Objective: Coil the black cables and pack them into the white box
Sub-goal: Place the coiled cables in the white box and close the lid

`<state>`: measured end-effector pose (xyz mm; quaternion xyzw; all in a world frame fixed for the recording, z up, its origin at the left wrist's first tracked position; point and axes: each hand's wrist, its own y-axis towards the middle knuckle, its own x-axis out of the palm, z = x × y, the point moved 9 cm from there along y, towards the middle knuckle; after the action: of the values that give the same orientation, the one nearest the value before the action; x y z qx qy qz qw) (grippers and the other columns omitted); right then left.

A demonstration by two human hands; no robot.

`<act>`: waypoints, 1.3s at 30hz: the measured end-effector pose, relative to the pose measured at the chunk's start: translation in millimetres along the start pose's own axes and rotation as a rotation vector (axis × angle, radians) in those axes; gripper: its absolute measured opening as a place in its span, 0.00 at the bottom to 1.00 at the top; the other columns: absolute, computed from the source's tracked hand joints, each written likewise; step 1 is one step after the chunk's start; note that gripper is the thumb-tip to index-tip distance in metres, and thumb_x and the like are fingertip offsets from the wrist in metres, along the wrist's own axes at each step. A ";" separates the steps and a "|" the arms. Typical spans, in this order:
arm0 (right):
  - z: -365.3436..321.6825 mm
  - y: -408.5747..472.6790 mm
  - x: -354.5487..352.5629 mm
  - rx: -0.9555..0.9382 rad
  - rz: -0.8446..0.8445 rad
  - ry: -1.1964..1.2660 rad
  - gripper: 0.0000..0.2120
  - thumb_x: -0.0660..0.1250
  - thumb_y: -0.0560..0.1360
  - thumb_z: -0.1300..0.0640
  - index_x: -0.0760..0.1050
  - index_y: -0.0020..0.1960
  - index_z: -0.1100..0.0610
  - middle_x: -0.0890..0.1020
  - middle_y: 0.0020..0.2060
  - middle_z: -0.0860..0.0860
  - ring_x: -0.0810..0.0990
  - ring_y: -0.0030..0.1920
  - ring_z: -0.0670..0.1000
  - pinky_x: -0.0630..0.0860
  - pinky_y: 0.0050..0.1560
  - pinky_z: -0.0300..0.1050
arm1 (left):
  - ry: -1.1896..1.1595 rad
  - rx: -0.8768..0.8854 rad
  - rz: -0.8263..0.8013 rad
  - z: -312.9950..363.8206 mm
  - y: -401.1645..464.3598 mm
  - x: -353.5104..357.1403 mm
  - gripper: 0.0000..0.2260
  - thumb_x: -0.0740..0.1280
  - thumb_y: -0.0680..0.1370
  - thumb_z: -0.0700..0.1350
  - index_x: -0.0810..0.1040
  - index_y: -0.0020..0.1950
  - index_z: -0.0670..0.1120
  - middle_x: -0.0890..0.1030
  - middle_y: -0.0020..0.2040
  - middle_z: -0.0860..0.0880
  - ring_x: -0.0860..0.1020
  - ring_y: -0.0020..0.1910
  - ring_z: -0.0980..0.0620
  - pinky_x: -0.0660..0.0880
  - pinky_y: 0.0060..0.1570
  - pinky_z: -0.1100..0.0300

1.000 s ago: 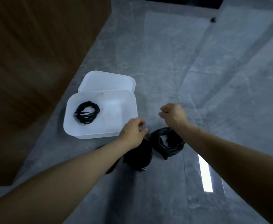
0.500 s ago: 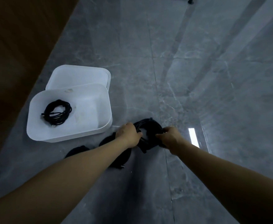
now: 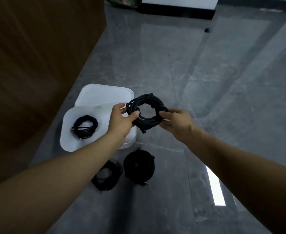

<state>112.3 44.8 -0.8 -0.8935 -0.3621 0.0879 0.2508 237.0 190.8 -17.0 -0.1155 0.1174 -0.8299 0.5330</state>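
Both hands, left [image 3: 120, 121] and right [image 3: 177, 123], pinch a coiled cable [image 3: 146, 114], which hides part of the white box [image 3: 68, 139].

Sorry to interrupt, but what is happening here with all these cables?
A person is packing coiled black cables. Both hands, left hand and right hand, grip one coil above the floor beside the white box. One coil in the box is packed; two floor coils wait.

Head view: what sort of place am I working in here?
Probably an indoor room, worked at floor level: a glossy grey marble-look tiled floor, a dark brown wooden panel on the left, and a white plastic box standing on the tiles.
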 end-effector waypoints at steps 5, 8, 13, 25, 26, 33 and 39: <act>10.4 5.3 95.9 -0.030 -0.091 0.037 0.06 0.67 0.73 0.68 0.73 0.39 0.62 0.76 0.35 0.57 0.78 0.39 0.54 0.78 0.49 0.46 | 0.011 0.013 0.159 10.4 18.5 -95.3 0.14 0.68 0.75 0.35 0.73 0.60 0.35 0.78 0.59 0.39 0.79 0.55 0.43 0.78 0.50 0.51; 29.3 12.6 143.7 0.021 -0.120 0.037 0.11 0.69 0.73 0.67 0.69 0.36 0.62 0.73 0.32 0.54 0.74 0.35 0.53 0.77 0.46 0.46 | 0.084 0.037 0.274 13.6 20.9 -143.3 0.09 0.67 0.77 0.36 0.76 0.56 0.41 0.81 0.51 0.46 0.80 0.51 0.45 0.76 0.57 0.47; 63.1 28.7 196.1 0.095 -0.061 0.061 0.14 0.72 0.71 0.63 0.71 0.53 0.63 0.77 0.40 0.58 0.77 0.40 0.55 0.79 0.54 0.52 | 0.334 0.077 0.387 9.6 30.6 -189.2 0.11 0.65 0.78 0.39 0.77 0.60 0.41 0.81 0.53 0.45 0.79 0.53 0.47 0.74 0.56 0.56; 89.3 50.2 217.6 0.047 -0.012 -0.131 0.12 0.72 0.71 0.59 0.70 0.48 0.58 0.77 0.42 0.54 0.80 0.49 0.59 0.77 0.55 0.52 | 0.871 0.055 0.384 -3.2 35.7 -203.8 0.23 0.68 0.76 0.42 0.68 0.70 0.42 0.65 0.69 0.43 0.67 0.67 0.44 0.64 0.65 0.58; 83.8 47.5 217.5 -0.001 -0.013 -0.225 0.10 0.70 0.73 0.58 0.71 0.48 0.58 0.77 0.41 0.52 0.79 0.47 0.57 0.77 0.52 0.49 | 0.859 0.050 0.386 -4.6 35.2 -205.4 0.24 0.69 0.76 0.43 0.67 0.71 0.41 0.64 0.70 0.44 0.68 0.67 0.45 0.64 0.64 0.58; 75.1 39.4 224.8 -0.178 0.038 -0.427 0.10 0.66 0.75 0.61 0.76 0.42 0.69 0.71 0.29 0.54 0.64 0.31 0.52 0.62 0.29 0.42 | 0.718 -0.007 0.475 -14.1 33.0 -221.7 0.24 0.72 0.74 0.45 0.72 0.69 0.45 0.73 0.67 0.45 0.74 0.64 0.45 0.71 0.59 0.55; 71.1 54.2 226.5 -0.124 -0.063 -0.486 0.19 0.71 0.72 0.63 0.64 0.29 0.62 0.63 0.24 0.52 0.57 0.28 0.52 0.57 0.28 0.42 | 0.740 -0.013 0.470 -11.2 34.1 -218.9 0.25 0.71 0.74 0.41 0.70 0.70 0.45 0.70 0.70 0.45 0.71 0.66 0.45 0.68 0.63 0.54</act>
<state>284.5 195.6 -84.0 -0.8479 -0.4443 0.2700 0.1037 351.4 377.4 -53.0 0.2158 0.3289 -0.6710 0.6286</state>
